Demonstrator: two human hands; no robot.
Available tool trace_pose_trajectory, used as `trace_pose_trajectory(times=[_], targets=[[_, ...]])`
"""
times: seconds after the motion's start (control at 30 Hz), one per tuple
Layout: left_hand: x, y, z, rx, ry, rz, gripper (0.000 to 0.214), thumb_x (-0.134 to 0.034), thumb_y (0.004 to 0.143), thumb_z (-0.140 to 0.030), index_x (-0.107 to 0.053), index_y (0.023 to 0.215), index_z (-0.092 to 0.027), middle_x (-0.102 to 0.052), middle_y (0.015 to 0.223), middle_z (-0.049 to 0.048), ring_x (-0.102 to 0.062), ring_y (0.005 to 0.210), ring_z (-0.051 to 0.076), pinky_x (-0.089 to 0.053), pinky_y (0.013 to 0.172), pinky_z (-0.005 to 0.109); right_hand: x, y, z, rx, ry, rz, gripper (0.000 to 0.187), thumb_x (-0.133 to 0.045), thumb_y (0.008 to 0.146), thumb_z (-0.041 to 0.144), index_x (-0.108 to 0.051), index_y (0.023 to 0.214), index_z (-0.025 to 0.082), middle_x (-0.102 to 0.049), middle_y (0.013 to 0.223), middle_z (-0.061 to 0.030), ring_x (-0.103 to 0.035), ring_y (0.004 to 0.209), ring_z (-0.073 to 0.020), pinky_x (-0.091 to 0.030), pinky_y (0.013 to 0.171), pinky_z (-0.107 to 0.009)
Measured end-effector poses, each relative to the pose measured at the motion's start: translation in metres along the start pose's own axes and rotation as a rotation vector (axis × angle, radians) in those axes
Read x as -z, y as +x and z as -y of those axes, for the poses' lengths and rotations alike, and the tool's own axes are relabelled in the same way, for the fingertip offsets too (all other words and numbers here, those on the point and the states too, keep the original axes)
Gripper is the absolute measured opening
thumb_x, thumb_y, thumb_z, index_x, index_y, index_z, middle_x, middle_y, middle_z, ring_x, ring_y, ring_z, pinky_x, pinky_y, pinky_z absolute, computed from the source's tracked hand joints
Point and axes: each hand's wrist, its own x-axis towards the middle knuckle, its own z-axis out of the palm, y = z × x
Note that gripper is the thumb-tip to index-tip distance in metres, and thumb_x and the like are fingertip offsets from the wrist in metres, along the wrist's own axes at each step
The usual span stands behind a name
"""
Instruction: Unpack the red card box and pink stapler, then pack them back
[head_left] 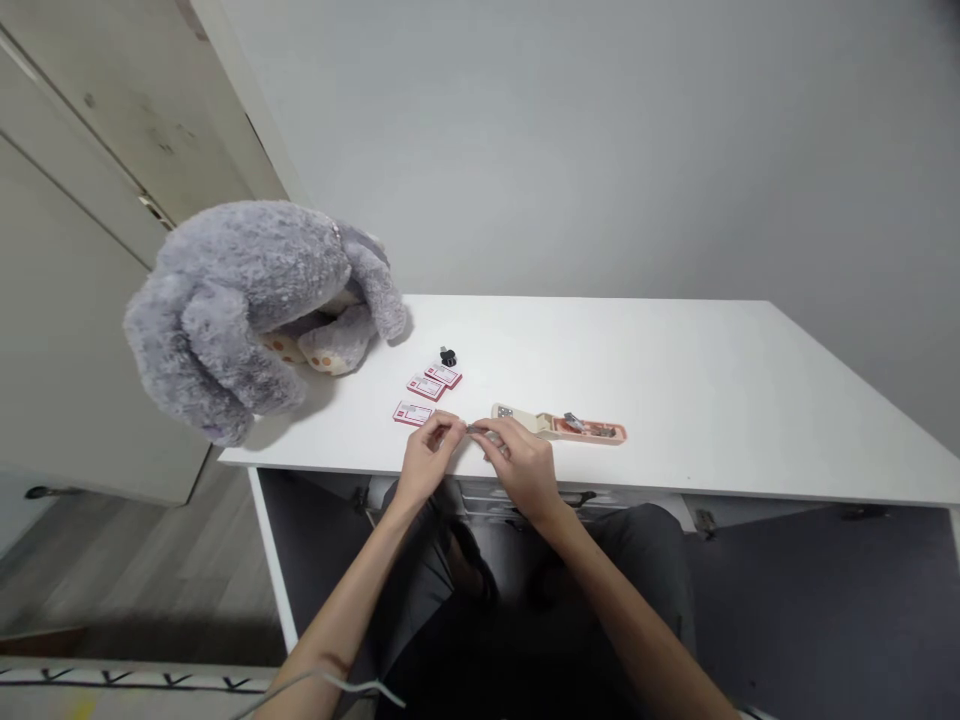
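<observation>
My left hand (427,458) and my right hand (521,462) meet at the near edge of the white table (675,390), fingertips pinched together on a small thin metal strip (475,429), too small to identify. Just beyond my right hand lies an open stapler (559,424), beige and pink, with metal parts showing. Three small red-and-white boxes (427,392) lie beyond my left hand, one of them close to its fingers. A small black object (448,356) sits behind the boxes.
A large grey plush toy (255,300) sits on the table's far left corner, overhanging the edge. A cream door (75,250) stands to the left. A grey wall runs behind the table. My legs are under the table.
</observation>
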Motion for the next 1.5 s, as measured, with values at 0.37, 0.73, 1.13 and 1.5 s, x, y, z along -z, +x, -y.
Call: trace_pose_trajectory(times=[0.37,0.73,1.13,1.5], targets=[[-0.014,-0.012,0.003,-0.53,0.701,0.287,0.056,-0.059,0.107,-0.037,-0.043,0.161,-0.029,-0.051,0.166,0.0102,-0.033,0.159,0.032,-0.033,0.126,0.057,0.097,-0.001,-0.039,-0.03,-0.189,-0.272,0.021,-0.061,0.108,0.037,-0.077,0.11,0.025,-0.079,0.105,-0.0076,-0.076,0.089,-0.0224,-0.062,0.079,-0.036],[-0.018,-0.013,0.007,-0.525,0.896,0.315,0.059,-0.053,0.11,-0.037,-0.038,0.166,-0.026,-0.057,0.161,0.0096,-0.037,0.158,0.035,-0.039,0.122,0.055,0.125,-0.009,-0.077,0.039,-0.321,-0.1,0.019,-0.063,0.107,0.039,-0.077,0.11,0.027,-0.08,0.117,-0.0086,-0.072,0.111,-0.0298,-0.056,0.1,-0.052],[-0.019,-0.013,0.006,-0.506,0.922,0.335,0.055,-0.051,0.11,-0.037,-0.041,0.163,-0.024,-0.06,0.158,0.0092,-0.042,0.155,0.033,-0.043,0.119,0.051,0.117,-0.003,-0.074,0.106,-0.393,-0.055,0.018,-0.062,0.108,0.037,-0.077,0.11,0.027,-0.081,0.114,-0.0075,-0.071,0.11,-0.0297,-0.051,0.098,-0.049],[-0.02,-0.013,0.008,-0.499,0.915,0.337,0.056,-0.051,0.11,-0.038,-0.04,0.164,-0.026,-0.06,0.157,0.0102,-0.044,0.154,0.032,-0.044,0.119,0.052,0.117,-0.003,-0.076,0.103,-0.391,-0.027,0.021,-0.061,0.108,0.04,-0.078,0.111,0.027,-0.081,0.114,-0.0072,-0.071,0.11,-0.0291,-0.051,0.097,-0.049]])
